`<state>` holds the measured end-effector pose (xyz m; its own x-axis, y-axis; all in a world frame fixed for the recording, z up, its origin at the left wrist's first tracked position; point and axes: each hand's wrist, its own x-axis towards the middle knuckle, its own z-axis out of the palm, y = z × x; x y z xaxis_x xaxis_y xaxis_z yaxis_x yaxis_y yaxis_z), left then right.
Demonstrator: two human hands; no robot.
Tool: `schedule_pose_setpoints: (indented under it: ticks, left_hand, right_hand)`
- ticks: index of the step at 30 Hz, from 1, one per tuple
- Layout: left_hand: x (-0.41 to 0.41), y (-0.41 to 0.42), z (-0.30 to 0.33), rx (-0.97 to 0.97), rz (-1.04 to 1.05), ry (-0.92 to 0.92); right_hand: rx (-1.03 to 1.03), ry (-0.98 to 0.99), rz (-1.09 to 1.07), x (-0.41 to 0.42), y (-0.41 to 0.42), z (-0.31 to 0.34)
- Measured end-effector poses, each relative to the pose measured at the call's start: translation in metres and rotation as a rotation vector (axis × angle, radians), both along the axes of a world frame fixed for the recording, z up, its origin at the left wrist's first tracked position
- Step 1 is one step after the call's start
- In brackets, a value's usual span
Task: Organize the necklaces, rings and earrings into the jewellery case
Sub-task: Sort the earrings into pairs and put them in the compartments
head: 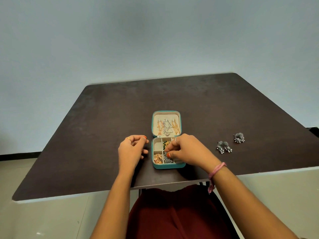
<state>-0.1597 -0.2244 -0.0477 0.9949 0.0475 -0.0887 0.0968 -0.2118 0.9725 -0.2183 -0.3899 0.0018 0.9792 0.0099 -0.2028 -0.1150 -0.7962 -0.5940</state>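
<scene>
The teal jewellery case (169, 166) lies open on the dark table. Its lid (152, 125) holds gold and silver necklaces (166, 129) hung side by side. The base compartments hold gold earrings (158, 159), silver earrings (167, 160) and green-and-gold earrings (166, 143). My right hand (188, 150) reaches over the base, with thumb and fingertips pinched together down in the middle compartments; what they pinch is hidden. My left hand (132, 149) hovers just left of the case, its fingers loosely curled with nothing visible in them.
A pair of silver dangling earrings (224, 147) and one more silver earring (239, 137) lie on the table (103, 126) to the right of the case. The table's near edge runs just below my wrists. A pale wall stands behind the table.
</scene>
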Motion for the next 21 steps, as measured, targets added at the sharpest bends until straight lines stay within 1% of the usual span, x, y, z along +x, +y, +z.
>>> schedule_pose_setpoints:
  ticks: [5, 11, 21]
  left_hand:
    - [0.0008, 0.0026, -0.0041, -0.034, 0.013, -0.001]
    - [0.0012, 0.0047, -0.0057, -0.061, 0.024, -0.016]
    - [0.0011, 0.0037, -0.0056, -0.067, 0.023, -0.026]
  right_hand:
    - [-0.073, -0.017, -0.036, 0.0000, 0.0041, -0.0002]
    - [-0.039, -0.014, -0.067, 0.0013, 0.0042, -0.0001]
    - [0.016, 0.028, 0.043, 0.0018, 0.0008, 0.0050]
